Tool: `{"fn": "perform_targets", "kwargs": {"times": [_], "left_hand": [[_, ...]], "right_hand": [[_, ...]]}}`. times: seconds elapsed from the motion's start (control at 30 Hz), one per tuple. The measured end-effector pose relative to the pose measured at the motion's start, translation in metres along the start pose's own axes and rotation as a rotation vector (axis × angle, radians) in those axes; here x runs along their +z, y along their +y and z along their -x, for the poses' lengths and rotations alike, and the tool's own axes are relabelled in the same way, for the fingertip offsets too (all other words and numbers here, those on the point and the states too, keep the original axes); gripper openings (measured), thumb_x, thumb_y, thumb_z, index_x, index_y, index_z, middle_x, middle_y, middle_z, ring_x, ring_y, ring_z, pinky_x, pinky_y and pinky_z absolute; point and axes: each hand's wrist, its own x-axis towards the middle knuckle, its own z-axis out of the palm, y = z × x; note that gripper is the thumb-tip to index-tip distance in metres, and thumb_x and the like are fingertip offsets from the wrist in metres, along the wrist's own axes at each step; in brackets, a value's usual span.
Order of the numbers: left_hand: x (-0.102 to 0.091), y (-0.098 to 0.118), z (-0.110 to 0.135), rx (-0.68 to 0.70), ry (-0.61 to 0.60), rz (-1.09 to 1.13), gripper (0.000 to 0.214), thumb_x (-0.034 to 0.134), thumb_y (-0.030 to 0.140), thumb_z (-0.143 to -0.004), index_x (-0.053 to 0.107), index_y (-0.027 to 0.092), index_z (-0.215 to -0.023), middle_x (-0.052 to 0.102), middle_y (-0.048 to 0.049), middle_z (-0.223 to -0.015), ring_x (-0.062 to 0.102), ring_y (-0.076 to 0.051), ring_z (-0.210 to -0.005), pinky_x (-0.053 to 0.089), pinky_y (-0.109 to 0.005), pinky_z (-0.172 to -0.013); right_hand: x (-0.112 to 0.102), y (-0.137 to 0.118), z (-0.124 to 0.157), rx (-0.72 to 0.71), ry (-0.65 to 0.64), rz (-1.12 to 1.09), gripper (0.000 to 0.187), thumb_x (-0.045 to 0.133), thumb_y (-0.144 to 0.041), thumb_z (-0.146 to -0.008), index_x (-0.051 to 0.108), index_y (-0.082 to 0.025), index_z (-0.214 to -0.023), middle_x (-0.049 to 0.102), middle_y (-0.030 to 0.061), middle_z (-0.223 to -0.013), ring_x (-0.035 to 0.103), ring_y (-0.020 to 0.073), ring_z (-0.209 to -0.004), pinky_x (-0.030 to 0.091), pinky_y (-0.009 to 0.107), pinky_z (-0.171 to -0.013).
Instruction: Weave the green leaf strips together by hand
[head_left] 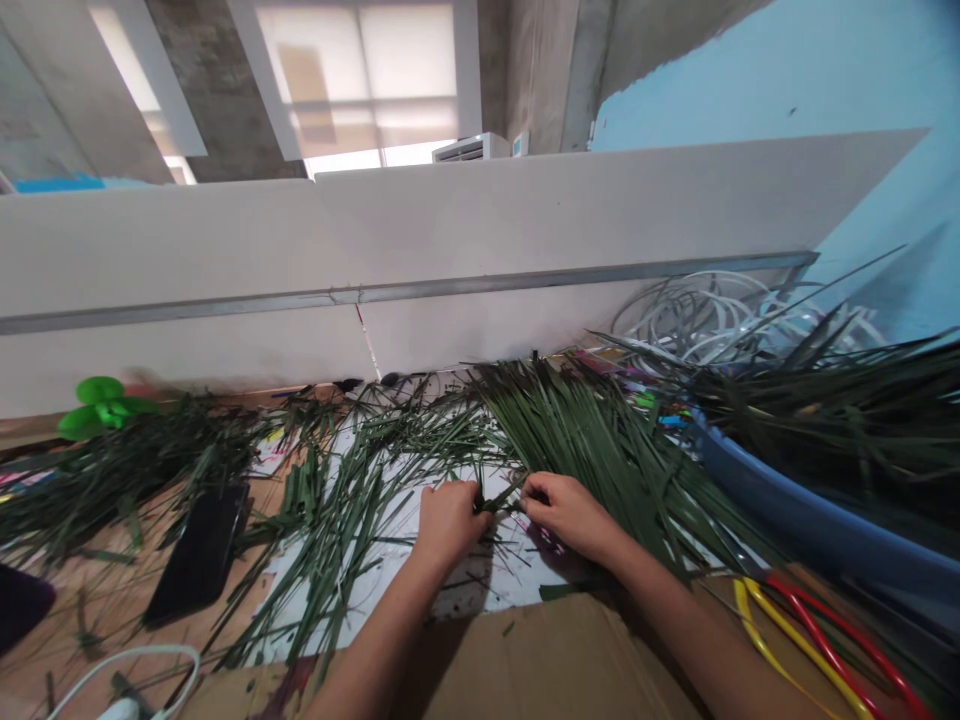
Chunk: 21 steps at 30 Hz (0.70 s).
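A wooden worktop (82,610) runs along a white partition (480,240), and at the right a blue plastic tub (825,540) brims with dark palm fronds (825,400). Long green palm-leaf strips (592,450) fan across a white sheet (420,590) in the middle of the worktop. They look light and thin, springy along their length but likely to split, so they seem best pinched close to where they cross. The left hand (450,525) and right hand (570,515) meet over them, with the fingers (529,500) of both clenched on a few strips, though the exact grip is partly hidden. A black phone (196,555) lies to the left.
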Motion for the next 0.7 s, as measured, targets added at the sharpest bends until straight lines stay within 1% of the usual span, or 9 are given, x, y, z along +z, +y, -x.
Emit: {"fn": "perform_targets", "kwargs": {"times": [0.13, 0.23, 0.33, 0.4, 0.57, 0.7], "left_hand": [[0.0, 0.0, 0.0, -0.006, -0.004, -0.001, 0.014, 0.061, 0.032, -0.08, 0.069, 0.022, -0.087, 0.075, -0.0074, -0.099, 0.066, -0.028, -0.1, 0.039, -0.037, -0.083], [-0.001, 0.0, -0.001, -0.012, -0.012, 0.006, 0.017, 0.061, 0.033, -0.08, 0.069, 0.022, -0.089, 0.075, -0.008, -0.1, 0.066, -0.028, -0.101, 0.04, -0.036, -0.081], [-0.003, -0.001, -0.001, -0.011, -0.029, 0.023, 0.02, 0.062, 0.038, -0.081, 0.069, 0.023, -0.091, 0.075, -0.0067, -0.101, 0.066, -0.028, -0.101, 0.04, -0.035, -0.079], [-0.005, 0.0, -0.001, -0.012, -0.037, 0.031, 0.021, 0.062, 0.041, -0.081, 0.069, 0.023, -0.091, 0.075, -0.0062, -0.101, 0.066, -0.028, -0.101, 0.04, -0.034, -0.078], [-0.008, 0.001, -0.002, -0.023, -0.036, 0.039, 0.022, 0.061, 0.04, -0.082, 0.069, 0.023, -0.091, 0.075, -0.007, -0.101, 0.065, -0.028, -0.102, 0.04, -0.033, -0.078], [-0.009, 0.002, -0.002, -0.039, -0.021, 0.045, 0.021, 0.054, 0.035, -0.088, 0.069, 0.023, -0.096, 0.075, -0.0066, -0.103, 0.066, -0.026, -0.102, 0.04, -0.032, -0.078]], "right_hand": [[0.001, 0.001, 0.0, 0.001, -0.001, -0.03, 0.016, 0.054, -0.017, -0.078, 0.061, -0.019, -0.064, 0.063, -0.0009, -0.057, 0.054, 0.0129, -0.051, 0.033, 0.023, -0.051], [-0.001, 0.004, -0.001, -0.012, 0.008, -0.067, 0.018, 0.055, -0.026, -0.084, 0.065, -0.019, -0.07, 0.065, -0.0005, -0.061, 0.058, 0.0146, -0.056, 0.036, 0.024, -0.053], [-0.005, 0.009, -0.004, -0.017, 0.066, -0.092, 0.025, 0.053, -0.036, -0.087, 0.069, -0.019, -0.08, 0.067, 0.0004, -0.069, 0.06, 0.017, -0.065, 0.039, 0.025, -0.059], [-0.009, 0.012, -0.006, -0.002, 0.121, -0.101, 0.028, 0.051, -0.04, -0.088, 0.069, -0.019, -0.085, 0.067, 0.0011, -0.072, 0.06, 0.0181, -0.068, 0.04, 0.026, -0.061], [-0.013, 0.019, -0.009, 0.042, 0.213, -0.109, 0.031, 0.05, -0.042, -0.087, 0.069, -0.018, -0.089, 0.069, 0.0026, -0.074, 0.059, 0.0187, -0.067, 0.039, 0.027, -0.06], [-0.012, 0.018, -0.009, 0.046, 0.207, -0.112, 0.03, 0.05, -0.04, -0.087, 0.07, -0.018, -0.09, 0.069, 0.0024, -0.074, 0.061, 0.0189, -0.068, 0.04, 0.027, -0.061]]}}
